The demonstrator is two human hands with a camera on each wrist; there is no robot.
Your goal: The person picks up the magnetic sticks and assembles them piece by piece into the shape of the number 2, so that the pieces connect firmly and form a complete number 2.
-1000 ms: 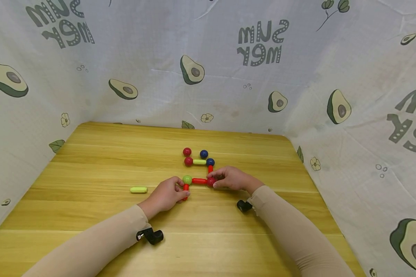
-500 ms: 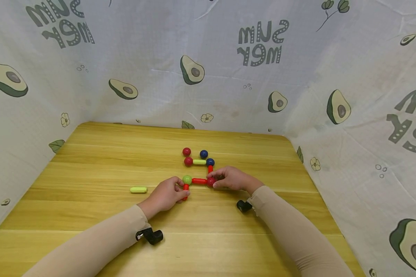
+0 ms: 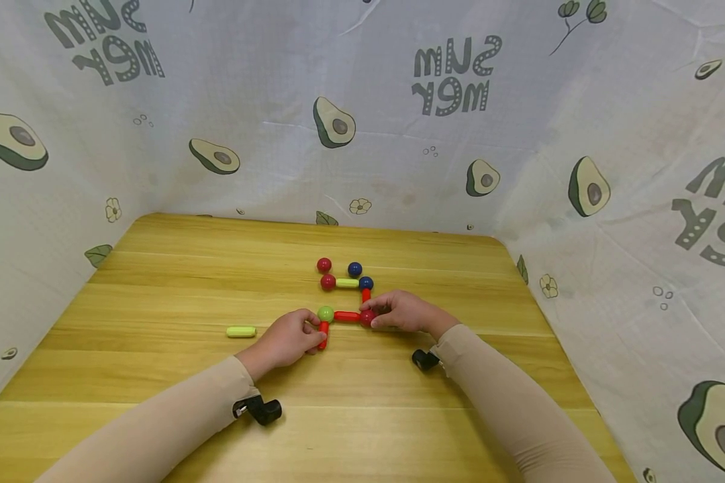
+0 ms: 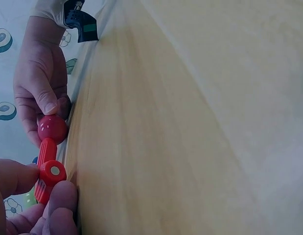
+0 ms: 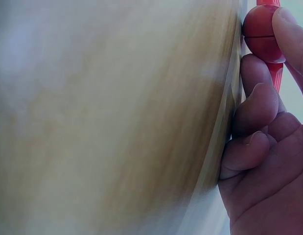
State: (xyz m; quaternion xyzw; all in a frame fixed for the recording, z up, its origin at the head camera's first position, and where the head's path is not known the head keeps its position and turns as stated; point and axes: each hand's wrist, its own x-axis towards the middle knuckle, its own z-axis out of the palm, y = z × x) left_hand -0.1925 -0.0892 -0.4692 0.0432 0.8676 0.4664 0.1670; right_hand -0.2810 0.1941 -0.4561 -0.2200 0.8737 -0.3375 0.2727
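Joining step in hand, I judge, on the worktop. My left grip pinches the nearest red rod by the green ball; my right grip pinches the nearest crimson ball. Seating is unclear; next, verify before release.

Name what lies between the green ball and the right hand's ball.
The head view shows a red rod joining the green ball to the dark red ball.

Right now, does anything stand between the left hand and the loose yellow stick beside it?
Nothing visible does: in the head view, only tabletop separates the left hand from the yellow stick. That hand is occupied, though, pinching a red stick at the green ball.
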